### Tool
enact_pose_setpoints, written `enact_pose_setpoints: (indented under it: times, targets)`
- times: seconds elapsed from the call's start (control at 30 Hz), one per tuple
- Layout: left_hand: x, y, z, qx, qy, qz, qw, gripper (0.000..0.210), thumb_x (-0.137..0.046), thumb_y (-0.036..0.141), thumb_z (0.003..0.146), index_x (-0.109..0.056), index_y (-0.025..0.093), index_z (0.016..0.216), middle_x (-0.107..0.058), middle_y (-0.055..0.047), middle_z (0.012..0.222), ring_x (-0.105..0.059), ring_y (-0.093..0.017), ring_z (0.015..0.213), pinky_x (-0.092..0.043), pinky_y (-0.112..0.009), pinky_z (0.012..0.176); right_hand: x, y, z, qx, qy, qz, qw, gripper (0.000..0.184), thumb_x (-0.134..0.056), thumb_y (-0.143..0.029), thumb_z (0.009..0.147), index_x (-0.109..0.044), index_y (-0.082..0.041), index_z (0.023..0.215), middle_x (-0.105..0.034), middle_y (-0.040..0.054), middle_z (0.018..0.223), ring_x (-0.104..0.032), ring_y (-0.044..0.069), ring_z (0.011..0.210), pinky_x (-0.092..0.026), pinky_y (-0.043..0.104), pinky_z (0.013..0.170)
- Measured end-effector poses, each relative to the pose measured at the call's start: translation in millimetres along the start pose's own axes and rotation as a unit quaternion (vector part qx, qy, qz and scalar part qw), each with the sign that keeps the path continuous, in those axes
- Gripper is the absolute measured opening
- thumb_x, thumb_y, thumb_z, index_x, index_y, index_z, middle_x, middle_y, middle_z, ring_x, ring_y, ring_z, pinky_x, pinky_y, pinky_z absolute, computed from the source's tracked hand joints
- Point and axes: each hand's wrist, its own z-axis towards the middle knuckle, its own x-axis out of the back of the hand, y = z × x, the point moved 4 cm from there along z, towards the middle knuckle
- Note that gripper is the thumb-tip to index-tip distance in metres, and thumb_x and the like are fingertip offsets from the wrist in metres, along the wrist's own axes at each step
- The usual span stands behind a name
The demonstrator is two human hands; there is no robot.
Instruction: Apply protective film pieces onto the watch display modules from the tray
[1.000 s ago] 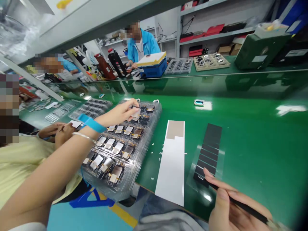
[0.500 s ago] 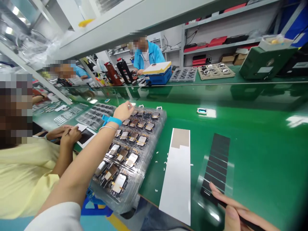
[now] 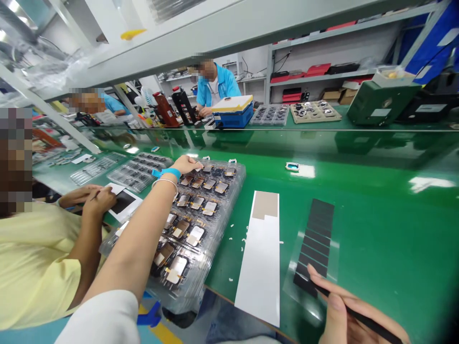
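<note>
My left hand (image 3: 189, 164) reaches over the back of a clear plastic tray (image 3: 223, 224), its fingertips closed and down by the back row of small parts. Whatever they pinch is too small to make out. Rows of small rectangular modules (image 3: 195, 235) with silvery faces and orange tabs fill the tray. In my right hand (image 3: 353, 310) is a slim black pair of tweezers (image 3: 369, 321). Its tip touches or hovers just above the lower end of a clear sheet bearing black adhesive strips (image 3: 315, 257). Between tray and strips lies a long white card (image 3: 258, 258) with a beige patch on top.
Small white scraps (image 3: 242, 241) lie beside the card. A small white-and-blue part (image 3: 292, 166) sits further back on the green bench. At left, a co-worker in a yellow shirt (image 3: 39, 272) works over a white sheet (image 3: 134, 206). More trays (image 3: 139, 173) stand beyond; a shelf beam (image 3: 172, 52) crosses overhead.
My left hand has lowered, its fingertips now down at the tray's back row. My right hand and the tweezers stay at the black strips. The whole view has shifted slightly.
</note>
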Motion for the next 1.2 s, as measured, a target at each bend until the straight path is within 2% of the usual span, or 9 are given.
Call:
enact_pose_setpoints:
  times: [0.17,0.3,0.4,0.47,0.53,0.67,0.8,0.9,1.2]
  targets:
    - [17.1,33,-40,-0.084,0.031,0.034,0.995,0.028,-0.061,0.029,0.096,-0.061,0.013,0.118,-0.067,-0.009,0.113,-0.066,-0.022,0.098,-0.056,-0.04,0.086,-3,-1,-1,-0.02,-0.003,0.002,1.0,0.018,-0.074,-0.021,0.084,-0.056,-0.017,0.082,-0.075,0.0061,0.08,-0.076,0.02,0.072,-0.066,0.028,0.069]
    - [20.1,69,-141,-0.196,0.014,0.011,0.98,0.017,-0.061,0.03,0.094,-0.062,0.016,0.103,-0.072,-0.002,0.088,-0.066,-0.018,0.082,-0.051,-0.028,0.077,-4,4,3,-0.061,0.015,0.021,0.998,0.021,-0.077,-0.022,0.082,-0.056,-0.018,0.084,-0.075,0.0036,0.075,-0.075,0.017,0.066,-0.064,0.022,0.063]
    - [0.2,92,-243,-0.374,-0.032,-0.004,0.927,0.007,-0.057,0.025,0.096,-0.063,0.021,0.098,-0.07,0.0,0.089,-0.065,-0.016,0.083,-0.048,-0.025,0.076,0,9,10,-0.102,-0.04,0.016,0.994,0.02,-0.074,-0.026,0.085,-0.055,-0.018,0.088,-0.076,0.0048,0.078,-0.075,0.016,0.067,-0.064,0.023,0.063]
    - [-23.9,99,-298,-0.437,-0.107,-0.026,0.893,0.013,-0.053,0.017,0.098,-0.063,0.024,0.102,-0.07,0.002,0.088,-0.063,-0.014,0.081,-0.048,-0.024,0.074,7,9,16,-0.119,-0.081,-0.003,0.99,0.017,-0.071,-0.026,0.088,-0.056,-0.019,0.092,-0.076,0.0063,0.086,-0.075,0.016,0.075,-0.063,0.024,0.068]
    - [-53.8,101,-330,-0.467,-0.191,-0.066,0.861,0.013,-0.051,0.019,0.1,-0.063,0.024,0.101,-0.072,0.002,0.087,-0.063,-0.015,0.081,-0.049,-0.025,0.075,16,7,23,-0.106,-0.109,-0.029,0.988,0.015,-0.07,-0.024,0.088,-0.057,-0.019,0.092,-0.074,0.0069,0.092,-0.075,0.016,0.08,-0.063,0.025,0.071]
    - [-110.0,109,-339,-0.518,-0.205,-0.107,0.824,0.014,-0.05,0.02,0.101,-0.064,0.02,0.1,-0.071,-0.001,0.083,-0.062,-0.017,0.078,-0.051,-0.032,0.073,31,4,33,-0.037,-0.134,-0.115,0.983,0.009,-0.071,-0.021,0.086,-0.062,-0.018,0.087,-0.069,0.0038,0.086,-0.074,0.015,0.074,-0.062,0.023,0.067]
    - [-141.6,118,-325,-0.576,-0.174,-0.108,0.792,0.013,-0.05,0.015,0.101,-0.063,0.015,0.098,-0.074,-0.005,0.102,-0.066,-0.02,0.094,-0.054,-0.038,0.084,43,12,30,-0.019,-0.14,-0.194,0.971,0.007,-0.069,-0.02,0.087,-0.063,-0.019,0.091,-0.067,0.0026,0.087,-0.073,0.014,0.073,-0.06,0.02,0.064]
    - [-149.9,118,-319,-0.59,-0.179,-0.095,0.782,0.017,-0.046,0.017,0.102,-0.062,0.015,0.096,-0.072,-0.007,0.118,-0.065,-0.022,0.11,-0.054,-0.04,0.094,46,17,25,-0.022,-0.143,-0.223,0.964,0.006,-0.067,-0.02,0.089,-0.062,-0.02,0.093,-0.067,0.0025,0.088,-0.073,0.013,0.073,-0.06,0.021,0.064]
    - [-151.7,116,-317,-0.568,-0.221,-0.107,0.786,0.02,-0.042,0.016,0.104,-0.061,0.017,0.097,-0.074,-0.006,0.118,-0.066,-0.021,0.114,-0.058,-0.038,0.091,45,17,24,-0.043,-0.146,-0.227,0.962,0.007,-0.067,-0.017,0.088,-0.062,-0.021,0.091,-0.068,0.0017,0.09,-0.073,0.013,0.075,-0.06,0.021,0.064]
